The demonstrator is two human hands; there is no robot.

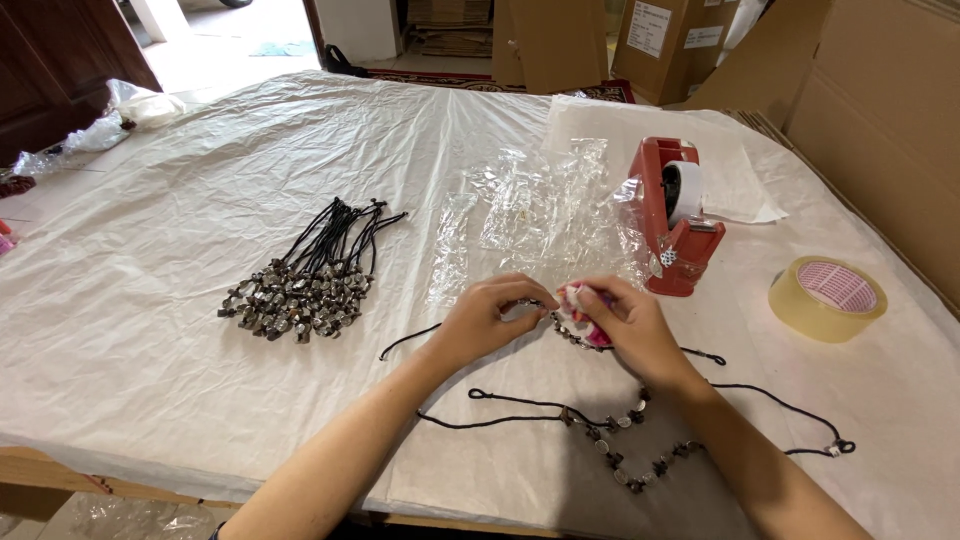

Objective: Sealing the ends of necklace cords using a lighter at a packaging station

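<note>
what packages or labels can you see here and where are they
Cardboard boxes: brown, stacked along the right edge and far side of the table.
Paper labels: white rectangles on a far box, top centre-right.
Clear plastic bags: flat, empty, crinkled, mid-table beside the red tape dispenser.
No screens or signs.

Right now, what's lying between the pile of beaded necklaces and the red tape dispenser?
In the head view, clear plastic bags lie on the white table cover between the pile of necklaces and the red tape dispenser.

At my twelve to two o'clock stand brown cardboard boxes (655,45) with white rectangular labels (650,27); clear flat plastic bags (540,205) lie ahead.
</note>
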